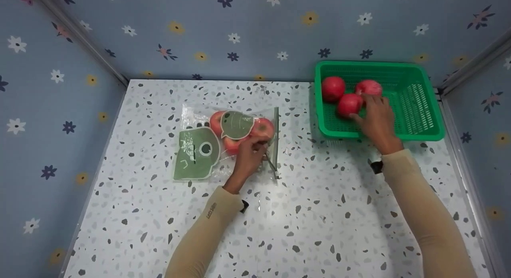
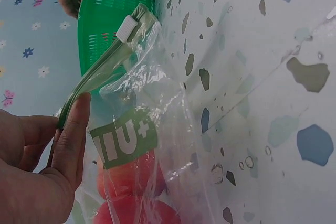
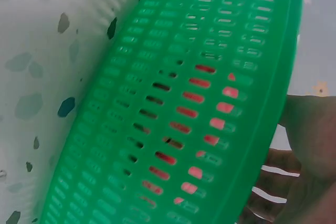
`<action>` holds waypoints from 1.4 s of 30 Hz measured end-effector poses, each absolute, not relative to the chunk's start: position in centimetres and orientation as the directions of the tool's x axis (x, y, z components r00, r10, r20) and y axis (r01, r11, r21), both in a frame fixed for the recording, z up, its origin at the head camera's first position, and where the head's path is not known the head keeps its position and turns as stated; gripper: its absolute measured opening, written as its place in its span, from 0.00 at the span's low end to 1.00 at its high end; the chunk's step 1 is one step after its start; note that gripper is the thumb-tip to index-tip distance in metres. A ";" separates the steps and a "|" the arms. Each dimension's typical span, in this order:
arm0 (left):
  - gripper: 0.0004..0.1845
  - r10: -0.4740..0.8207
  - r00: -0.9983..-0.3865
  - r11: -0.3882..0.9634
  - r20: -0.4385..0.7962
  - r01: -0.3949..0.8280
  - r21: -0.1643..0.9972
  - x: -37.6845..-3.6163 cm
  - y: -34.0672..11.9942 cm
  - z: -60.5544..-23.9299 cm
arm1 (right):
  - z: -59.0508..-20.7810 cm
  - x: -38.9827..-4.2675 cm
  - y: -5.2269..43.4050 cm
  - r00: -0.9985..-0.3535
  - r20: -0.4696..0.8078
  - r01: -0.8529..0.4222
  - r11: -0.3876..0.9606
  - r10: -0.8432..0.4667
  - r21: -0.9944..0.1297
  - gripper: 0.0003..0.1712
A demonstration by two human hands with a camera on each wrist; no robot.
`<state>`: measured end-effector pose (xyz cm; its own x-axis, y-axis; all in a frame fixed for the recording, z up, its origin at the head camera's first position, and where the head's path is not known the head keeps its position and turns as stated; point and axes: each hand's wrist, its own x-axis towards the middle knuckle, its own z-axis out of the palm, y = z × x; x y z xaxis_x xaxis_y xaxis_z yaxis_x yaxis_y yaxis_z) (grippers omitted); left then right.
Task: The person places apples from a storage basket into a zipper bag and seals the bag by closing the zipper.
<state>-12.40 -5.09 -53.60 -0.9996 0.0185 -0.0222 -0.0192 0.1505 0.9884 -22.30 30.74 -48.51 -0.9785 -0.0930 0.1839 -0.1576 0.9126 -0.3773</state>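
Note:
My left hand (image 1: 249, 156) pinches the green zip edge of a clear zip bag (image 1: 195, 154) with a green cartoon print. Inside the bag are several red apples (image 1: 262, 128), partly hidden by the print. A white slider (image 2: 126, 29) sits near the far end of the zip in the left wrist view. Over the green basket (image 1: 379, 134) my right hand (image 1: 378, 120) reaches in, thumb and fingers spread beside a red apple (image 1: 349, 105). A second apple (image 1: 333, 89) and a third apple (image 1: 369, 87) lie close by. The basket wall hides part of that hand in the right wrist view.
The basket stands at the back right of a speckled white table (image 1: 303, 214), against a flowered blue back wall (image 1: 255, 34). Similar side walls (image 1: 40, 150) bound the table left and right.

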 end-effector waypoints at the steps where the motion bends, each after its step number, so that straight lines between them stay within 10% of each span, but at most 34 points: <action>1: 0.13 0.020 -1.000 0.148 -0.022 -0.019 0.989 -12.4 -5.1 -53.6 | -48.5 -22.4 30.9 -0.980 0.175 -0.153 0.913 -0.092 -0.377 0.37; 42: 0.12 0.019 -1.000 0.200 0.013 0.016 0.980 -12.3 -4.9 -53.6 | -49.6 -25.3 31.9 -0.992 -0.113 -0.005 0.905 -0.058 -0.425 0.38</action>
<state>-12.31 -4.90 -53.64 -0.9997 0.0191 0.0126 0.0162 0.1997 0.9797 -25.34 31.89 -49.57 -0.9919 -0.0584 -0.1130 -0.0049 0.9053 -0.4246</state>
